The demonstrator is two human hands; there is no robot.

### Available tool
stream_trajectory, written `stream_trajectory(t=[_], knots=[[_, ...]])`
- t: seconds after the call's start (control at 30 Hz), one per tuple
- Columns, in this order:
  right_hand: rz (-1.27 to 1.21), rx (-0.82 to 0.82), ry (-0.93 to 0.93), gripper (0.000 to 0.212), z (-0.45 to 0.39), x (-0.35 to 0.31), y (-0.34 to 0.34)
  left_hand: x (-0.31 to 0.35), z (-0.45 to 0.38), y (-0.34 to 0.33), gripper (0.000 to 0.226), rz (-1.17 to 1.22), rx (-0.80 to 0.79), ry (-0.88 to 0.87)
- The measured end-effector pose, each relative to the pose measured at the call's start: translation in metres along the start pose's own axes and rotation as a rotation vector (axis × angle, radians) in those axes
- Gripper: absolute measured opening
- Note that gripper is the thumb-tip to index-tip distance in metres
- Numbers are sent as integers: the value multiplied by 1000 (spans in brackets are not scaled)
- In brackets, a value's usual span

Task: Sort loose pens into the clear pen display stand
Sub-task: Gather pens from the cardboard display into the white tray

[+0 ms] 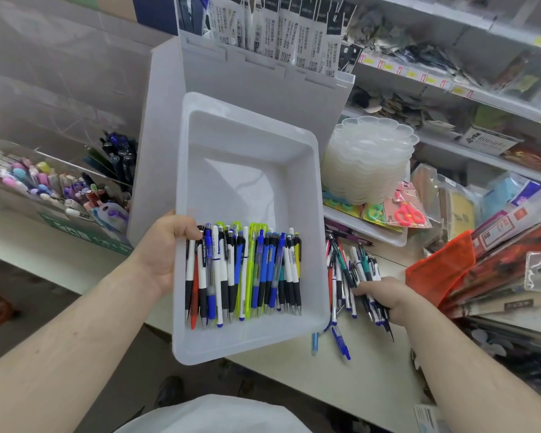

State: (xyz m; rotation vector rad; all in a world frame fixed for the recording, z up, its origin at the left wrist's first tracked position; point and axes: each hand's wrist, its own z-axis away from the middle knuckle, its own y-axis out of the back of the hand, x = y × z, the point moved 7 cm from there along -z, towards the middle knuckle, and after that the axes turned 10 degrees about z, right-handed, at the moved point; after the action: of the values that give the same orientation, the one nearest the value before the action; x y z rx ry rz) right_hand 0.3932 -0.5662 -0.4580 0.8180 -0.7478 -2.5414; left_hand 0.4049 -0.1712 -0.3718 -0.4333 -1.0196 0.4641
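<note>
Your left hand (166,245) has its grip clamped on the left rim of the clear tray (253,170), thumb hooked over the edge beside the row of sorted pens (244,273); your right hand (388,296) curls round a small bunch of pens picked from the loose pile (344,270) on the worktop (366,382).

Start with the tray, the biggest thing you manage. It hangs tilted toward you, over the worktop's front edge, held by one rim only, so keep it level enough that the row does not slide into the near wall.

The sorted pens lie side by side across the near half, tips toward you. Lay the new ones at the free right end of that row, facing the same way.

Your bunch looks uneven, so square the tips before carrying it over, and lift it clear of the tray's right wall.

Stray pens lie near the worktop's edge; gather those last.
</note>
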Motion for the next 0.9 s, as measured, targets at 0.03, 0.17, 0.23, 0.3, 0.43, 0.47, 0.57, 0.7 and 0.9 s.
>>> stream_trajectory(t=[0.03, 0.17, 0.23, 0.3, 0.43, 0.47, 0.57, 0.7, 0.9], knots=[[-21, 6, -4, 22, 0, 6, 2, 0, -1, -1, 53, -1, -5, -1], [-149, -8, -28, 30, 1, 25, 1, 0, -4, -4, 44, 5, -20, -9], [-217, -47, -35, 19, 5, 31, -5, -1, -7, -3, 55, 9, -26, 4], [-295, -75, -11, 2, 13, 33, -12, -2, -10, -2, 67, 9, -28, 14], [-506, -123, 34, 9, 22, 37, -24, -3, -12, -6, 67, 11, -52, 27], [-555, -140, 30, 10, 23, 39, -27, -4, -13, -5, 68, 9, -47, 29], [-654, -162, 0, 12, 24, 45, -30, -5, -16, -5, 76, 0, -40, 41], [-703, -162, 23, 10, 31, 42, -27, -6, -16, -11, 68, 16, -62, 35], [-902, -145, 193, 14, 67, -2, -10, -11, -15, -14, 76, 60, -78, 84]])
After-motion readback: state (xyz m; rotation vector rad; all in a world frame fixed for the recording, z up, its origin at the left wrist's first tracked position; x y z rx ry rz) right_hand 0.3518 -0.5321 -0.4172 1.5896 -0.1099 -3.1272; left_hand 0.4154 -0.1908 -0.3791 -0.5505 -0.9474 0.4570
